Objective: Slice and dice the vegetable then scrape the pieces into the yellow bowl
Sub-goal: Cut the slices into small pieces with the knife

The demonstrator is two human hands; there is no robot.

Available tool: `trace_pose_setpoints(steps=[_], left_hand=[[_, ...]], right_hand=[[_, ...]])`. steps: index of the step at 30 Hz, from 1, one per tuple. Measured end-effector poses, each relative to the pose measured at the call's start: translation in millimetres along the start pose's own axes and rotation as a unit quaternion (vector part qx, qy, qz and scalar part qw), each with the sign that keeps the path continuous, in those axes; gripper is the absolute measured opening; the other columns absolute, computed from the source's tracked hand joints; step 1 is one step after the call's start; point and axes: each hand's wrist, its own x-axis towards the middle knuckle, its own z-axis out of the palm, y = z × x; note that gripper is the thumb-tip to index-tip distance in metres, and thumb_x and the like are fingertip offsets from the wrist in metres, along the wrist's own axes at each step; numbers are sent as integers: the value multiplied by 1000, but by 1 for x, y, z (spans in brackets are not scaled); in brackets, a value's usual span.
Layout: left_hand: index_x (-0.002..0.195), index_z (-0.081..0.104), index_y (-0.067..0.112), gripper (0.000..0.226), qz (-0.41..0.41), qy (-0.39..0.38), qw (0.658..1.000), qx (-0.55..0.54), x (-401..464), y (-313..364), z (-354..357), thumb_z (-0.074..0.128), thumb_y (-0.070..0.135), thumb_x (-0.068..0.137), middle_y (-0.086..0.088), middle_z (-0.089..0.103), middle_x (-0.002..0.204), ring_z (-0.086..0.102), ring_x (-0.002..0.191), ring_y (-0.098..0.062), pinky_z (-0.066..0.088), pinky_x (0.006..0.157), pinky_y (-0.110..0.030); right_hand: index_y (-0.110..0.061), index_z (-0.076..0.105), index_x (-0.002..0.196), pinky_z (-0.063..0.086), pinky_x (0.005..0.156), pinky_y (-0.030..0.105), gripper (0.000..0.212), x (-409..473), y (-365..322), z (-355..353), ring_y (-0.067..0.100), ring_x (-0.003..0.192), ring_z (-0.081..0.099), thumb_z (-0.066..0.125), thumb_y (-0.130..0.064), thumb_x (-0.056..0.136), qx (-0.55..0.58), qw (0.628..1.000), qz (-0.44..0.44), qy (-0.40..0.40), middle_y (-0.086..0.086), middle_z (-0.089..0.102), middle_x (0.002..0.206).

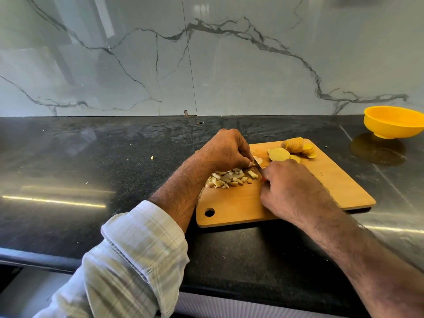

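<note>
At frame centre, the left hand curls its fingers down on a few pale slices, while the right hand grips a small red-handled knife over the rectangular wooden cutting board. Pale diced pieces lie just left of the blade; uncut yellow-skinned round slices wait at the board's upper edge. Judgement: keep fingertips tucked and cuts short and even; the round yellow plastic bowl sits well apart, upper right.
</note>
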Motion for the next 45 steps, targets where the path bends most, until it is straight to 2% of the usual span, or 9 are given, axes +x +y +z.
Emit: trace_pose_setpoints(steps=[4,8,12,21,27,30,35,40,45], left_hand=[[91,84,24,7,3,-1,1000,4,-1,0,0,86,20,85,11,79,92,73,86,-1,62,84,-24],[96,83,22,13,-4,-3,1000,-22,-4,-7,-7,88,18,84,11,79,95,73,87,2,61,85,-21],[93,83,22,11,-14,-2,999,-30,-4,-8,-8,87,17,84,10,78,95,73,90,-3,61,87,-23],[89,83,23,11,-16,2,1000,-21,-1,-6,-4,85,13,85,10,78,91,72,88,-4,60,82,-20],[88,83,22,11,-17,-6,1000,-16,1,-6,-4,85,12,85,11,78,90,72,87,-3,59,81,-19],[89,84,21,10,-10,-6,1000,-11,0,-6,-3,85,12,86,11,77,91,71,87,-2,57,80,-17],[95,82,19,8,25,55,998,-25,-5,-12,-12,84,16,88,12,77,92,73,85,1,60,82,-17],[96,81,22,8,32,119,992,-30,-6,-16,-13,81,29,92,13,76,88,72,84,-1,61,80,-20],[96,81,22,15,26,149,988,-30,-5,-20,-14,78,36,93,12,76,87,72,82,0,63,81,-28]], right_hand=[[-25,70,118,58,72,27,26,6,1,2,12,83,60,63,-34,94,8,1000,-1,8,-6,63,93],[-22,76,106,48,55,19,20,-6,11,1,5,64,60,62,-31,96,66,994,1,86,-10,66,76],[-19,78,109,61,66,30,20,-14,10,-6,8,70,65,67,-28,95,90,988,-9,128,-2,76,90],[-26,75,112,50,58,20,23,-14,1,-2,7,72,59,62,-35,95,51,998,-1,44,-11,64,82],[-23,68,118,59,80,29,26,1,-7,-4,14,91,61,63,-34,96,3,1000,1,-31,-4,63,97],[-25,70,120,60,77,28,28,2,-4,-1,12,87,62,65,-34,94,11,1000,1,-20,-6,65,96],[-23,77,108,44,50,15,20,-12,18,-7,3,58,59,65,-31,95,70,992,-11,101,-12,69,75],[-25,76,113,57,67,23,25,-4,25,-7,7,73,61,66,-37,93,20,997,36,68,-7,72,91],[-33,72,125,54,63,21,29,-8,20,-8,4,70,60,63,-38,97,33,999,-12,22,-14,69,86]])
